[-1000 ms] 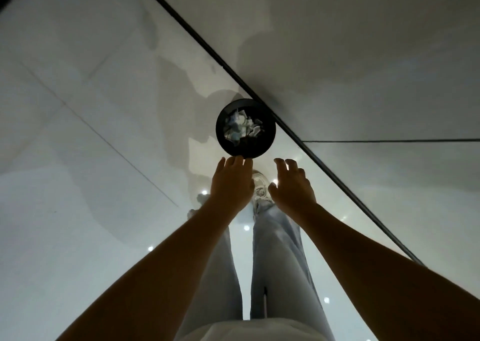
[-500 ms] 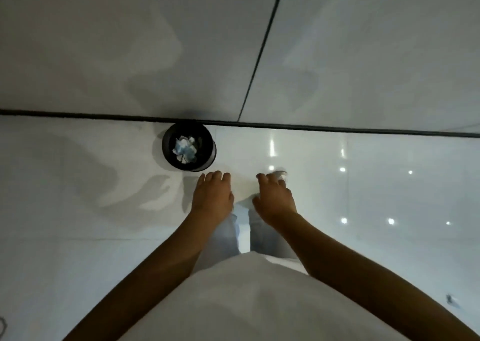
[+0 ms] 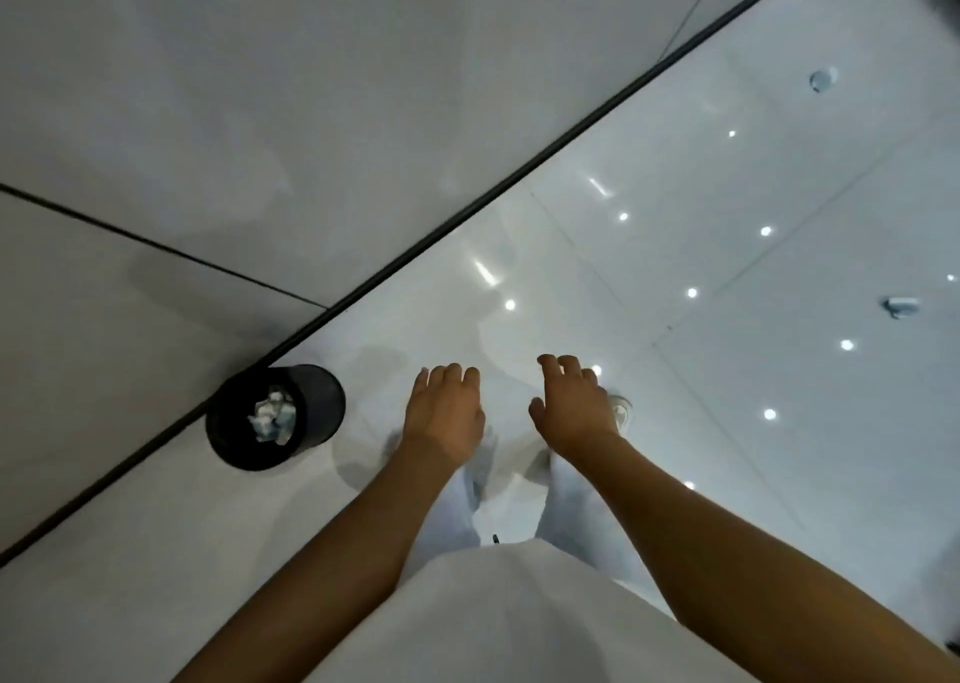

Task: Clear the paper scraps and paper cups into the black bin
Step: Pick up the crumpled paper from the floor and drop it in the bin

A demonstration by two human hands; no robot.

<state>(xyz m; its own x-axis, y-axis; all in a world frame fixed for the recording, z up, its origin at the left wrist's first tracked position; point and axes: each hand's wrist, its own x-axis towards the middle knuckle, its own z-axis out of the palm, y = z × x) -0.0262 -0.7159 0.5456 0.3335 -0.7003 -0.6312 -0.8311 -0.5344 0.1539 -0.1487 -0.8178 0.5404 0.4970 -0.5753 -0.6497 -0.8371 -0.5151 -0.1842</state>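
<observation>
Black bin (image 3: 275,417) stands on the glossy white floor (image 3: 727,318) at about 9 o'clock from the hands, just beside the dark strip (image 3: 467,209) where floor meets wall (image 3: 260,84). Round, dark, matte, open top, seen from above and slightly tilted in view by the wide lens. Inside it a clump of crumpled paper scraps (image 3: 274,416) — white with bluish-grey patches, lying against the near inner side; cups cannot be told apart in the clump.

Left hand (image 3: 444,412) is held out palm down over the floor, fingers together and loosely extended, nothing in it. It sits well apart from the bin, which lies to its 9 o'clock. Right hand (image 3: 574,407) is also palm down, fingers slightly spread and relaxed, empty, just beside the left at its 3 o'clock.

Below the hands: pale trousers (image 3: 571,516) and a white top (image 3: 519,620) at 6 o'clock. A light shoe (image 3: 621,412) shows just past the right hand.

Two small pale items lie on the floor far off — one (image 3: 901,307) at 2 o'clock from the right hand, another roundish one (image 3: 822,79) towards 1 o'clock. Both too small and blurred to name. Bright ceiling-light spots reflect across the tiles.
</observation>
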